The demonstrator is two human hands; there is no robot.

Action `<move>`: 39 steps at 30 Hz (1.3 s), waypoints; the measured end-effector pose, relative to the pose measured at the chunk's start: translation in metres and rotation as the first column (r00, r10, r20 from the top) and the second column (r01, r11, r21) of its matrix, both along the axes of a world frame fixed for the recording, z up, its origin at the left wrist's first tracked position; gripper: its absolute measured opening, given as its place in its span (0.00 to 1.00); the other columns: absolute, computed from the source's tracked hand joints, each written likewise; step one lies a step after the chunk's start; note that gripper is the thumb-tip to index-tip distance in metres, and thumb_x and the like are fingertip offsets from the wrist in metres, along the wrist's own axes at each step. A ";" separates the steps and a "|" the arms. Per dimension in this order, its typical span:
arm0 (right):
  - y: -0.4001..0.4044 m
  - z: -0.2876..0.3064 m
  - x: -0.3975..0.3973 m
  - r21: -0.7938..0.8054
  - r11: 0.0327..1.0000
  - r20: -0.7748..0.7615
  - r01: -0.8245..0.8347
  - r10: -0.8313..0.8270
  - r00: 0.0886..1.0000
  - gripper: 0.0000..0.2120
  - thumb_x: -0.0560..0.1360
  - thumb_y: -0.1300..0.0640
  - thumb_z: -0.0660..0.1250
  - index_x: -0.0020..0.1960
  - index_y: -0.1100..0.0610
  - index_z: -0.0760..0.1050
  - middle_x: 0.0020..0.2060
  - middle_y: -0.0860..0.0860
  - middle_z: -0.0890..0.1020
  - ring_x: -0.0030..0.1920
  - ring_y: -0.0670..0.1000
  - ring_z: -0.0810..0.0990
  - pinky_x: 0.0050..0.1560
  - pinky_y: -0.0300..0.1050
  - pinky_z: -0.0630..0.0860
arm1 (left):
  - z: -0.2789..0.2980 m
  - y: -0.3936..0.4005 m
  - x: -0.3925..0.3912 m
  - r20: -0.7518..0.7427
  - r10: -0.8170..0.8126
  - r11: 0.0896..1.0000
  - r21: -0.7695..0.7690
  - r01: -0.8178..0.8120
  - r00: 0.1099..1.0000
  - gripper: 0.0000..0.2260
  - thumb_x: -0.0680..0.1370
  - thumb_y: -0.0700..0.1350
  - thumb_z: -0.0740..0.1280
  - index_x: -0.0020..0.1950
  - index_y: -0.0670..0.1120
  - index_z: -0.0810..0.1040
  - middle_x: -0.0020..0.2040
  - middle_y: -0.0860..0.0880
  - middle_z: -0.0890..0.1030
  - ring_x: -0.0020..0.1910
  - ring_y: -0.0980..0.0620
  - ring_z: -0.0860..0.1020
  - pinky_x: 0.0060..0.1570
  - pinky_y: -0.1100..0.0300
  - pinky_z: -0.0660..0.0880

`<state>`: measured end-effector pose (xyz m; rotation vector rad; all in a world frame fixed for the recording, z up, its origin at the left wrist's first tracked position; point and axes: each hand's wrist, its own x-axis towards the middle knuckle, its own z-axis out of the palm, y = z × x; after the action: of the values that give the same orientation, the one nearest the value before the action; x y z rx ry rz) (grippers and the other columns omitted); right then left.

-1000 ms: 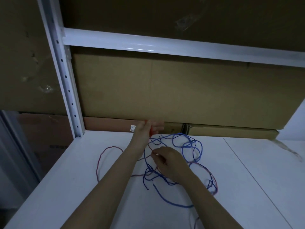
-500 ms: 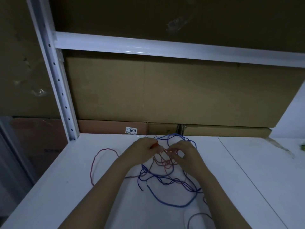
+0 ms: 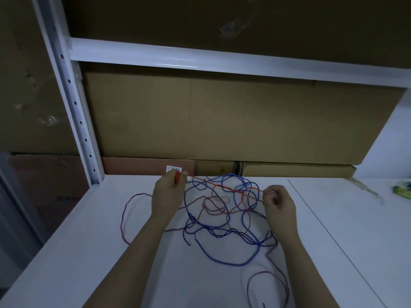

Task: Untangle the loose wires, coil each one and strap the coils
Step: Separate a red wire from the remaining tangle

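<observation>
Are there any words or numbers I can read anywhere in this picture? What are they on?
White sticker on the reddish cardboard box behind the left hand: small print, too blurred to read, and the hand hides its lower part.
Large brown cardboard box on the shelf: no print visible.
Nothing else carries any writing.

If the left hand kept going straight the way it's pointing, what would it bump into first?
The left hand, gripping the red wire, points away toward the back of the white shelf. It would probably first meet the low cardboard box with the white label, though depth is hard to judge.
</observation>
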<state>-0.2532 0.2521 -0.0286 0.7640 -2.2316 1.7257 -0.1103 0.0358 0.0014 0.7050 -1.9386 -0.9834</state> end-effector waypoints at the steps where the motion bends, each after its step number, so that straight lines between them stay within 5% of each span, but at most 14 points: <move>1: -0.001 0.002 0.000 -0.065 0.998 0.069 -0.008 0.013 0.998 0.08 0.77 0.63 0.62 0.44 0.51 0.73 0.25 0.44 0.72 0.29 0.45 0.70 0.36 0.44 0.72 | -0.001 0.003 -0.001 -0.007 0.006 1.000 -0.006 -0.006 1.000 0.17 0.81 0.46 0.63 0.40 0.33 0.74 0.34 0.38 0.75 0.33 0.47 0.71 0.32 0.57 0.63; 7: -0.006 0.028 0.008 -0.293 0.939 0.208 -0.180 0.247 0.947 0.05 0.73 0.51 0.72 0.42 0.50 0.76 0.28 0.70 0.70 0.33 0.55 0.74 0.44 0.49 0.78 | 0.007 0.005 -0.003 0.001 0.042 0.999 -0.022 -0.042 0.999 0.17 0.81 0.46 0.61 0.35 0.40 0.71 0.30 0.49 0.69 0.32 0.49 0.68 0.31 0.57 0.62; 9: -0.004 0.029 0.008 -0.150 0.949 0.182 -0.278 0.303 0.936 0.07 0.71 0.49 0.73 0.40 0.51 0.78 0.25 0.64 0.71 0.30 0.52 0.72 0.38 0.44 0.76 | 0.013 0.002 -0.003 0.014 0.061 0.998 -0.026 -0.061 0.998 0.19 0.82 0.45 0.61 0.32 0.45 0.63 0.29 0.49 0.66 0.33 0.48 0.67 0.31 0.55 0.57; 11: -0.006 0.024 0.008 0.169 0.944 0.091 -0.284 0.272 0.958 0.05 0.73 0.54 0.72 0.39 0.49 0.79 0.23 0.47 0.71 0.27 0.46 0.70 0.34 0.41 0.70 | 0.016 0.002 -0.004 0.022 0.063 0.998 -0.028 -0.062 0.998 0.19 0.82 0.45 0.60 0.31 0.46 0.61 0.29 0.49 0.65 0.33 0.48 0.66 0.32 0.54 0.54; 13: -0.009 0.015 0.006 0.353 0.912 0.026 -0.208 0.213 0.977 0.09 0.74 0.61 0.69 0.43 0.48 0.78 0.32 0.45 0.76 0.34 0.45 0.74 0.40 0.41 0.71 | 0.017 0.002 -0.007 0.025 0.027 0.999 -0.039 -0.026 0.999 0.19 0.82 0.45 0.60 0.32 0.43 0.63 0.29 0.49 0.65 0.33 0.48 0.66 0.32 0.54 0.54; 16: -0.012 0.015 0.014 0.370 0.918 0.011 -0.142 0.148 0.989 0.17 0.74 0.68 0.67 0.61 0.57 0.76 0.57 0.56 0.75 0.56 0.51 0.72 0.58 0.34 0.68 | 0.019 0.006 -0.010 0.060 -0.072 0.993 -0.085 0.077 0.996 0.16 0.82 0.46 0.60 0.39 0.39 0.74 0.30 0.50 0.70 0.33 0.49 0.69 0.30 0.58 0.58; 18: -0.021 0.022 0.021 0.369 0.925 -0.110 -0.093 0.143 0.984 0.24 0.73 0.69 0.66 0.68 0.60 0.71 0.65 0.58 0.70 0.65 0.56 0.67 0.66 0.40 0.63 | 0.023 0.010 -0.012 0.093 -0.122 0.986 -0.101 0.131 0.988 0.14 0.82 0.47 0.59 0.41 0.41 0.76 0.34 0.52 0.74 0.36 0.52 0.71 0.32 0.62 0.60; 20: -0.039 0.031 0.034 0.309 0.941 -0.200 -0.141 0.209 0.957 0.20 0.75 0.67 0.65 0.66 0.61 0.73 0.63 0.56 0.74 0.64 0.52 0.71 0.65 0.43 0.67 | 0.024 0.013 -0.015 0.121 -0.182 0.977 -0.090 0.194 0.976 0.13 0.82 0.47 0.59 0.41 0.44 0.73 0.36 0.51 0.77 0.37 0.51 0.73 0.35 0.63 0.64; 23: -0.067 0.038 0.054 0.298 0.897 -0.103 -0.327 0.371 0.923 0.10 0.78 0.60 0.65 0.58 0.59 0.79 0.48 0.46 0.80 0.47 0.33 0.75 0.49 0.26 0.71 | 0.021 0.017 -0.018 0.130 -0.237 0.963 -0.097 0.250 0.963 0.15 0.82 0.48 0.58 0.40 0.41 0.72 0.42 0.42 0.81 0.40 0.46 0.76 0.40 0.55 0.69; 25: -0.080 0.033 0.058 0.259 0.894 -0.042 -0.366 0.389 0.920 0.07 0.78 0.60 0.66 0.53 0.58 0.81 0.43 0.47 0.83 0.41 0.34 0.78 0.44 0.27 0.73 | 0.024 0.016 -0.017 0.106 -0.237 0.965 -0.088 0.246 0.966 0.17 0.82 0.48 0.58 0.41 0.38 0.74 0.37 0.41 0.78 0.36 0.49 0.76 0.38 0.54 0.70; 27: -0.083 0.023 0.054 0.217 0.913 -0.017 -0.346 0.358 0.934 0.06 0.78 0.59 0.66 0.49 0.58 0.81 0.41 0.50 0.84 0.38 0.35 0.78 0.42 0.28 0.73 | 0.028 0.013 -0.013 0.037 -0.247 0.967 -0.055 0.249 0.968 0.15 0.82 0.46 0.59 0.35 0.45 0.72 0.28 0.49 0.72 0.27 0.60 0.71 0.29 0.65 0.64; 30: -0.079 0.008 0.041 0.312 0.914 -0.092 -0.260 0.302 0.949 0.07 0.78 0.58 0.65 0.50 0.58 0.81 0.44 0.50 0.83 0.41 0.40 0.78 0.42 0.31 0.73 | 0.029 0.011 -0.007 -0.051 -0.260 0.965 0.027 0.261 0.964 0.17 0.82 0.42 0.60 0.33 0.49 0.69 0.24 0.55 0.68 0.23 0.63 0.69 0.26 0.69 0.61; 35: -0.053 -0.024 0.014 0.597 0.794 -0.069 -0.110 0.187 0.980 0.07 0.76 0.61 0.65 0.47 0.57 0.82 0.42 0.53 0.84 0.46 0.54 0.81 0.41 0.44 0.73 | 0.045 -0.007 0.000 -0.259 -0.121 0.946 0.262 0.190 0.958 0.17 0.82 0.47 0.59 0.35 0.42 0.70 0.30 0.49 0.70 0.30 0.56 0.67 0.33 0.61 0.64; 39: -0.039 -0.026 0.005 0.584 0.807 -0.081 -0.084 0.161 0.984 0.11 0.73 0.52 0.71 0.53 0.55 0.82 0.49 0.52 0.83 0.51 0.55 0.80 0.50 0.45 0.75 | 0.059 -0.036 0.005 -0.284 -0.104 0.966 0.199 0.164 0.953 0.20 0.82 0.48 0.59 0.46 0.30 0.75 0.38 0.43 0.74 0.37 0.52 0.70 0.30 0.70 0.66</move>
<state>-0.2485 0.2132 -0.0549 1.1240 -2.6881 0.9737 -0.1053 -0.0004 0.0604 0.5311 -1.6690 -1.3235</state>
